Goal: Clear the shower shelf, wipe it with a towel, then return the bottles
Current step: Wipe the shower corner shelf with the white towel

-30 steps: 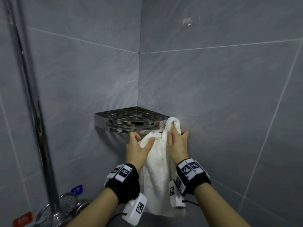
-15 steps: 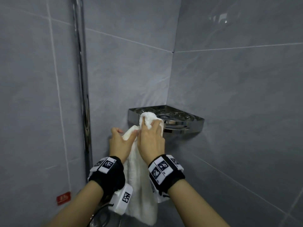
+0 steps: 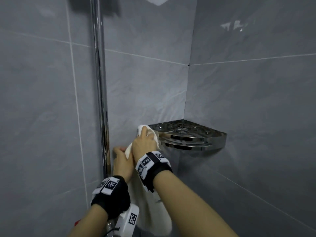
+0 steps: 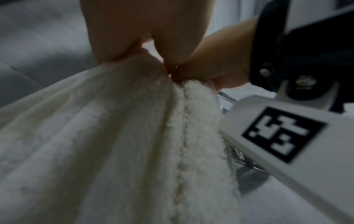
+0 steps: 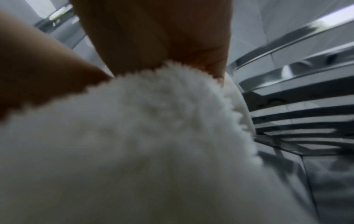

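Whereas a second earlier it wiped the shelf's (image 3: 203, 139) right end, the towel (image 3: 154, 200), gripped by both the right hand (image 3: 145, 142) and left hand (image 3: 122, 160), pressed its left corner at centre frame; wiping seemed nearly complete.

Head view down into tiled corner, wrist views close behind towel (image 4: 114, 144), sharing shelf (image 3: 188, 134)
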